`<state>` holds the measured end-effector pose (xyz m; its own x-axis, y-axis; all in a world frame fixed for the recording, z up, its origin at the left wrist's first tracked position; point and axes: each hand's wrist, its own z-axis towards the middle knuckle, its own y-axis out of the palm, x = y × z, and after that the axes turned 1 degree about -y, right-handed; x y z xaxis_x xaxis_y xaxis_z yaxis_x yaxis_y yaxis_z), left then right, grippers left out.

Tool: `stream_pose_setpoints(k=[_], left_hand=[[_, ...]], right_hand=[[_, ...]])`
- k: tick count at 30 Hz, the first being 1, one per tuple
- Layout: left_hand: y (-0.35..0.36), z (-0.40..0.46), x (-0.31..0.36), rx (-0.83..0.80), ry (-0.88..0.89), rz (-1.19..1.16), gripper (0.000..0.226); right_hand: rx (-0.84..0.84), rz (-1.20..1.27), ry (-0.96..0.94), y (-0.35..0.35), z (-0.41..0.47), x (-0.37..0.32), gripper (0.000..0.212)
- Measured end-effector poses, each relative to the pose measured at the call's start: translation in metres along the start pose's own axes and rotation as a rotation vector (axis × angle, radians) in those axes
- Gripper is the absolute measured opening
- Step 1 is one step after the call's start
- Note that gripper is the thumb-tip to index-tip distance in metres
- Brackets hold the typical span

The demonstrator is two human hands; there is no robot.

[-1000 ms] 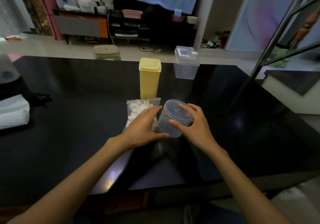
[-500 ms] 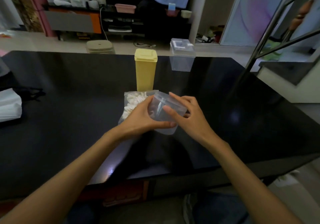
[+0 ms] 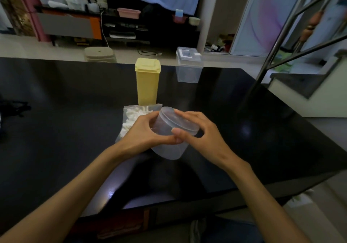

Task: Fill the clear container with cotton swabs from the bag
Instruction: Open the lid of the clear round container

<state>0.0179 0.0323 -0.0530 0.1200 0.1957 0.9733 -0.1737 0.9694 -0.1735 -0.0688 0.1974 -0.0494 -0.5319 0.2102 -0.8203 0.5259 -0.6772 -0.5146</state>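
Observation:
A round clear container [image 3: 170, 145] with its lid on is held tilted above the black table [image 3: 65, 120], lid facing away and to the right. My left hand [image 3: 144, 133] grips the container's body from the left. My right hand [image 3: 199, 132] curls over the lid's rim, thumb on the near edge and fingers on the far edge. Behind my left hand a clear bag of white cotton swabs [image 3: 132, 117] lies flat on the table, partly hidden by the hand.
A tall yellow lidded box [image 3: 147, 81] stands just behind the bag. A clear square lidded box [image 3: 189, 65] sits at the table's far edge. Metal stair rails [image 3: 270, 55] rise at the right. A dark object [image 3: 13, 106] lies at far left.
The container was lifted off the table and tilted toward me. My left hand closed round its body and my right hand shifted to clasp the lid rim.

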Motion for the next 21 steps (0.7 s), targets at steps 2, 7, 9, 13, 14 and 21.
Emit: stream_pose_setpoints(k=[2, 7, 9, 13, 14, 21], left_hand=[[0.002, 0.002, -0.001, -0.011, -0.015, -0.01, 0.05], [0.004, 0.005, -0.006, -0.023, -0.041, -0.01, 0.054], [0.006, 0.005, -0.008, -0.01, -0.039, -0.034, 0.053], [0.01, 0.006, -0.011, 0.048, -0.032, -0.055, 0.053], [0.011, 0.006, -0.011, 0.058, -0.027, -0.057, 0.054], [0.008, 0.013, -0.001, -0.072, -0.109, -0.033, 0.051]], right_hand=[[0.007, -0.029, 0.01, -0.003, -0.001, 0.0, 0.062], [0.003, -0.121, 0.013, -0.002, -0.002, 0.008, 0.062], [0.008, -0.165, 0.007, -0.001, -0.002, 0.012, 0.064], [0.011, -0.209, -0.006, 0.001, -0.003, 0.012, 0.063], [0.0, -0.207, -0.007, 0.001, -0.003, 0.01, 0.06], [-0.086, 0.07, 0.138, -0.002, 0.002, 0.003, 0.04]])
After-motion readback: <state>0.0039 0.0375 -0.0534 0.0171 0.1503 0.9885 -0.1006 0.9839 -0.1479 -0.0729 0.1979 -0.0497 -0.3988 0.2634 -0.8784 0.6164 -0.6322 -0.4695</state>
